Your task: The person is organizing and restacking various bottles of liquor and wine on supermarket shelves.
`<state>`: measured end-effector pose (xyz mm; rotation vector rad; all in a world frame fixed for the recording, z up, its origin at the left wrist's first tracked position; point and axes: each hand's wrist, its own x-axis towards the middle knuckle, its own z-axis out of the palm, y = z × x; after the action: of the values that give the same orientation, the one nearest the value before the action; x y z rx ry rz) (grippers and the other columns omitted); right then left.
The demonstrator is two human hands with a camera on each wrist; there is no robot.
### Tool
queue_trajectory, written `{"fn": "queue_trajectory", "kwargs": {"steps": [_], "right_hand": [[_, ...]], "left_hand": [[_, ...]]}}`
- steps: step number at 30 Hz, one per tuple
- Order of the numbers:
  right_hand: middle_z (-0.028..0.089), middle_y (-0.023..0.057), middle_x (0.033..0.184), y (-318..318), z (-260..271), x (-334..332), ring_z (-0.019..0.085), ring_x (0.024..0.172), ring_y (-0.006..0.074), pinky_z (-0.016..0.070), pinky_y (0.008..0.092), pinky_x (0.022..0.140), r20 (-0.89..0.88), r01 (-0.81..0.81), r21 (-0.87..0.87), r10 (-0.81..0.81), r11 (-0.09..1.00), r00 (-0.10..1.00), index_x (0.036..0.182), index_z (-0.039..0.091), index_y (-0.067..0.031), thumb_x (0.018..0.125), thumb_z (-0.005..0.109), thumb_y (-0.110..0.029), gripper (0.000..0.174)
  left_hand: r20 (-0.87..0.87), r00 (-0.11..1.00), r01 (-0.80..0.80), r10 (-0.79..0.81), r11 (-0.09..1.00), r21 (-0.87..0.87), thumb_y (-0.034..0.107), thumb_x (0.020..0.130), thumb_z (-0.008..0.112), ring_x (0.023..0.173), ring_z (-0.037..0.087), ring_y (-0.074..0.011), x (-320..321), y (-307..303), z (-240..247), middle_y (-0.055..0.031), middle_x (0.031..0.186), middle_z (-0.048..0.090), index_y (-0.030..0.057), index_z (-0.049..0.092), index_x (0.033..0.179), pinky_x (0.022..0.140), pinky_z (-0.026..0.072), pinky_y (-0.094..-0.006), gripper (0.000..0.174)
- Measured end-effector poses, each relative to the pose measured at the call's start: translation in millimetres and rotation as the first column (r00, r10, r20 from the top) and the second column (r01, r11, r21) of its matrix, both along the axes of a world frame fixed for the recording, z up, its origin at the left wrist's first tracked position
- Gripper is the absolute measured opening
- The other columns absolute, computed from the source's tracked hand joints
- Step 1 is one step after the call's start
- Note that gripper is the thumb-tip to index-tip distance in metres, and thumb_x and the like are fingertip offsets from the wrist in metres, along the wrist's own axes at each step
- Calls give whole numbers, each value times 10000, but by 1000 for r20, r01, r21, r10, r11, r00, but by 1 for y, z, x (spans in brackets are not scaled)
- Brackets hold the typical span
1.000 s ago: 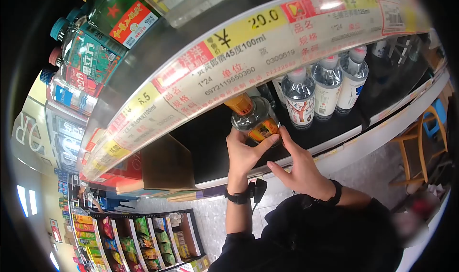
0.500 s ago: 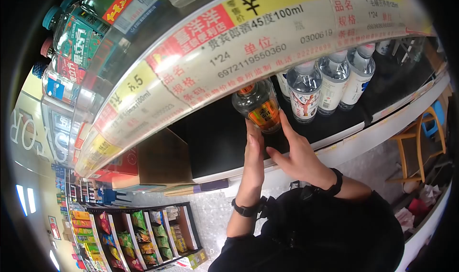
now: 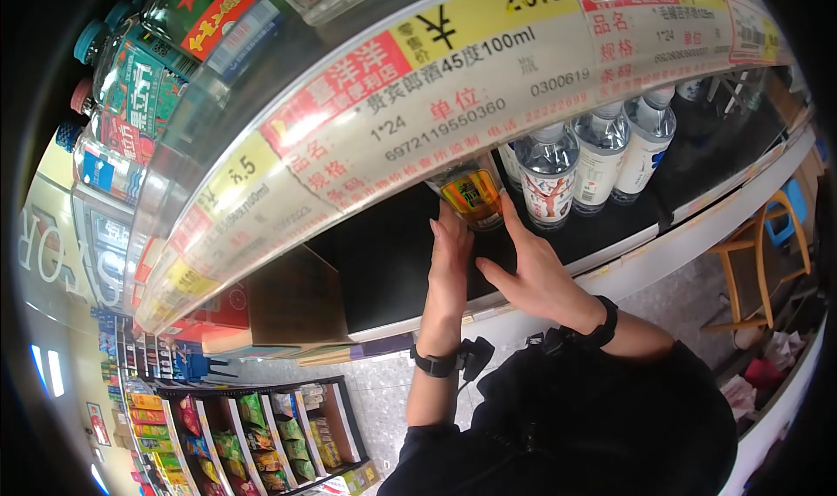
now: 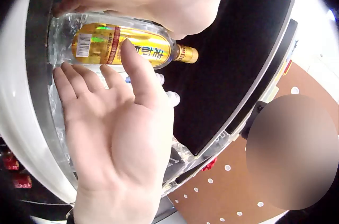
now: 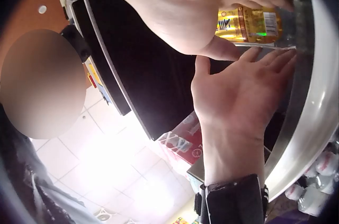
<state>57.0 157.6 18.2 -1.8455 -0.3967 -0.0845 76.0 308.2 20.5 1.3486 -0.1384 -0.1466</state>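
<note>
A small clear liquor bottle (image 3: pixel 472 198) with an orange-gold label stands upright on the black shelf. Its top is hidden behind the price strip in the head view; the left wrist view shows the whole bottle (image 4: pixel 95 44), gold cap included. My left hand (image 3: pixel 449 269) lies along its left side with fingers straight. On the other side, my right hand (image 3: pixel 539 274) has its fingers extended, the index fingertip at the lower edge of the label. The right wrist view shows my left hand (image 5: pixel 233 94) palm-on, flat beside the bottle (image 5: pixel 249 23).
Clear bottles with white labels (image 3: pixel 549 178) stand right of the hands. A price strip (image 3: pixel 418 104) on the upper shelf overhangs the bottle. Larger bottles (image 3: pixel 144 86) are at upper left, a cardboard box (image 3: pixel 296 295) left, a snack rack (image 3: pixel 253 435) below, and a chair (image 3: pixel 758 261) at right.
The bottle has moved farther in under the upper shelf, and its cap has gone out of the head view. My left hand has loosened its grip, its thumb leaving the label and its fingers straightening.
</note>
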Motion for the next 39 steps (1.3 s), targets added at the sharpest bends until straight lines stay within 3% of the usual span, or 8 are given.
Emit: {"fn": "queue_trajectory", "kwargs": {"steps": [8, 10, 12, 16, 19, 21, 27, 39], "right_hand": [[341, 488, 1385, 3, 5, 13, 490, 1235, 545, 435, 478, 1040, 33, 32, -46, -30, 998, 999, 1458, 102, 213, 872, 669, -191, 910], [345, 493, 1376, 4, 1, 17, 501, 1222, 546, 441, 474, 1032, 25, 31, -78, -29, 996, 999, 1456, 96, 216, 869, 669, -191, 916], [604, 367, 1079, 9, -13, 25, 626, 656, 373, 509, 424, 674, 142, 97, -49, -89, 994, 986, 1510, 46, 152, 872, 692, -219, 981], [597, 375, 1108, 8, -6, 33, 664, 743, 384, 521, 417, 715, 5, 57, -117, -57, 992, 998, 1506, 29, 158, 873, 690, -233, 994], [543, 413, 1217, 13, -17, 43, 663, 1006, 424, 520, 412, 860, 246, 153, -108, -123, 982, 962, 1498, 14, 169, 877, 680, -261, 1007], [285, 514, 1396, 11, 7, 41, 528, 1191, 545, 463, 459, 1010, -121, -5, -70, -4, 998, 993, 1452, 6, 228, 860, 664, -255, 1008], [92, 488, 1497, 22, -5, 65, 447, 1301, 531, 412, 414, 1092, -95, 19, -161, -35, 987, 995, 1473, -76, 187, 869, 657, -296, 1065], [352, 436, 1432, 28, -4, 87, 518, 1288, 438, 432, 373, 1056, -123, 57, 23, -54, 998, 991, 1485, -112, 163, 880, 658, -296, 1081]], "left_hand": [[-49, 998, 36, -40, 997, -74, 715, 983, 226, 1495, 198, -407, 19, 8, 4, -298, 1592, 218, 63, -44, 1592, 1205, 83, -523, 931], [-48, 991, 117, -122, 989, -87, 734, 975, 211, 1523, 82, -387, 26, 13, 3, -213, 1651, 93, 118, -104, 1590, 1207, 16, -535, 926], [-49, 994, 97, -101, 992, -79, 758, 959, 219, 1514, 64, -431, 32, 13, 3, -215, 1655, 46, 132, -108, 1590, 1204, 16, -550, 948], [-126, 992, -24, 20, 999, -30, 780, 944, 216, 1495, 19, -489, 38, 2, 23, -181, 1664, -37, 155, -118, 1590, 1196, 50, -577, 958], [-163, 987, 17, -12, 999, 30, 785, 943, 194, 1492, 138, -458, 48, 1, 31, -167, 1659, 105, 135, -44, 1602, 1190, 103, -571, 955], [-154, 988, 8, -1, 999, 44, 803, 927, 180, 1469, 176, -481, 52, -4, 36, -185, 1649, 125, 121, 17, 1601, 1176, 118, -589, 972], [-118, 992, 43, -34, 996, 74, 811, 919, 168, 1445, 231, -479, 72, -1, 36, -196, 1630, 184, 106, 114, 1596, 1158, 153, -592, 979], [-66, 990, 126, -127, 992, -29, 744, 970, 213, 1446, 261, -450, 92, 3, 33, -208, 1623, 193, 80, 135, 1590, 1158, 205, -580, 912]]}}
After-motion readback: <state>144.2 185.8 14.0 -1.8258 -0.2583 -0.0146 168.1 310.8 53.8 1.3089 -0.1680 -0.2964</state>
